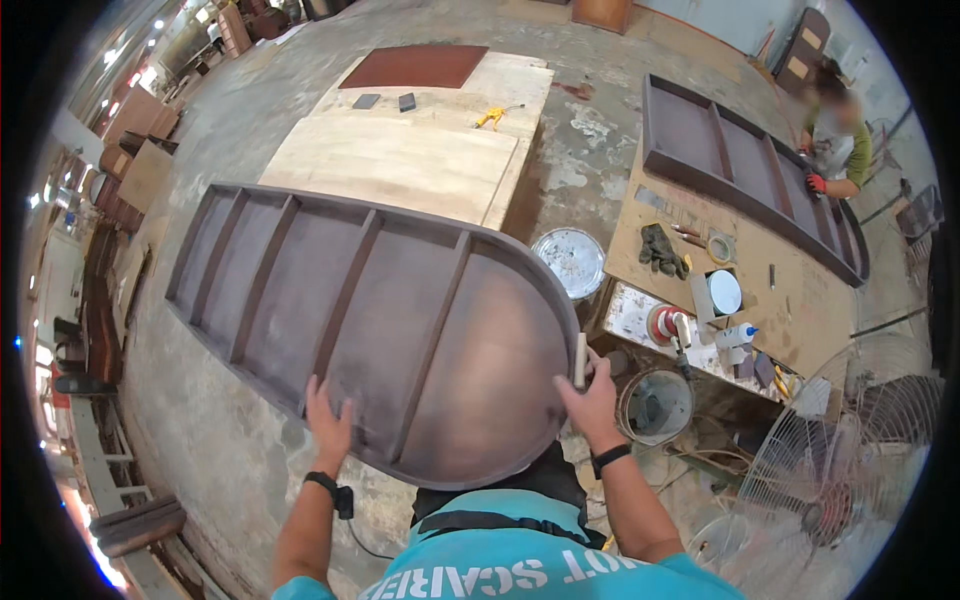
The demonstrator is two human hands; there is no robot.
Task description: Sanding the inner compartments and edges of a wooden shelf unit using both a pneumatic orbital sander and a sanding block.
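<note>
A long dark grey-brown wooden shelf unit [400, 300] with a rounded end and several cross dividers lies in front of me, open side up. A pale patch of light or bare wood shows on its inner panel by the rounded end. My left hand [330, 425] rests on its near rim beside a divider, fingers spread and holding nothing. At the rounded end, my right hand [594, 405] is closed around a flat beige block [580, 360], which stands against the outside of the rim. The block's lower part is hidden by my fingers.
Beyond is a plywood-topped table [400, 165] with a red-brown panel [415, 67] and a yellow air gun [491, 117]. A workbench [640, 235] at right holds gloves [660, 250], tape, a sander [668, 325] and bottles. Buckets [655, 405], a fan [830, 470] and a co-worker [840, 140] are nearby.
</note>
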